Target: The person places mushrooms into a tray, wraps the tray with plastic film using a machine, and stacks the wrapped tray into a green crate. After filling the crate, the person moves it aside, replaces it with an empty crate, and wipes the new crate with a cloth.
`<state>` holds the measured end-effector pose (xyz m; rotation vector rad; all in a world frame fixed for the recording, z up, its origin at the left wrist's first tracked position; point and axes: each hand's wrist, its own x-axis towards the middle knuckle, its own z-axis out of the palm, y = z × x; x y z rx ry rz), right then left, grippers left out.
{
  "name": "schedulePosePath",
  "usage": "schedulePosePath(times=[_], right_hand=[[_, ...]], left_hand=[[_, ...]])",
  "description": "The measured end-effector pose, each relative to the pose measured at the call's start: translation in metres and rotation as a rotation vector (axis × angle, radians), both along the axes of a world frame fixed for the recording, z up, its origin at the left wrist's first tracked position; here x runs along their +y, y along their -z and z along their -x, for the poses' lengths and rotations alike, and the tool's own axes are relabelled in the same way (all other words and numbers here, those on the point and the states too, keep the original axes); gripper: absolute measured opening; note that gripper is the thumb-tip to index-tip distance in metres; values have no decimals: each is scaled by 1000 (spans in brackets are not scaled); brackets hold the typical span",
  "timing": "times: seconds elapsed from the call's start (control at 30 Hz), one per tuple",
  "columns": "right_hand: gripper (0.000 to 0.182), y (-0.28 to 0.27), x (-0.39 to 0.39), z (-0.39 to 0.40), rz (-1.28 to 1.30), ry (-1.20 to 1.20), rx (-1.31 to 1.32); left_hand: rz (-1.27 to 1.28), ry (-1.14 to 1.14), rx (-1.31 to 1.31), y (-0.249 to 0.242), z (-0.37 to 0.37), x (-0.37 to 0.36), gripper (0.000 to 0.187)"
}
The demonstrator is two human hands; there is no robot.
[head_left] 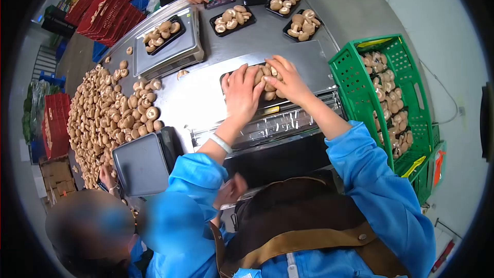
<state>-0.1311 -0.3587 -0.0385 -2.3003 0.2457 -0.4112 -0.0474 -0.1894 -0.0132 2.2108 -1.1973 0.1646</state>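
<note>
Currently, the left hand, fingers spread, covers mushrooms in a black tray; the right hand, thumb and fingers parted, touches them too; any grip is unclear.

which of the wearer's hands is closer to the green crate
Right. The right hand is over the crate-side end of the packed mushrooms, apart from the green crate; the left hand is over their opposite end, farther away.

red crates stacked left; pale wall right
</note>
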Motion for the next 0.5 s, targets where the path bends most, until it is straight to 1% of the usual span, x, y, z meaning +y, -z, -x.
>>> schedulePosePath(times=[0.03,0.07,0.17,0.23,0.3,0.37,0.43,0.5], right_hand=[[56,-2,-7,5,10,-23,-14],[56,-3,-10,9,-38,-19,1],[57,-4,-14,10,6,-57,-32],[58,-8,-21,19,17,-33,-90],[55,-37,-34,42,54,33,-180],[44,-54,-48,88,111,188,-98],[35,-57,-48,131,220,319,105],[30,-47,-29,148,376,362,276]], left_hand=[[0,-11,13,-2,7,-7,41],[8,-8,22,-2,9,-10,42],[12,32,54,-7,5,-5,42],[316,52,326,-18,-4,10,44],[345,-41,347,-36,-16,55,37],[272,-380,503,-41,-8,115,25],[-114,-651,345,-24,10,158,22],[-331,-565,55,-1,41,163,25]])
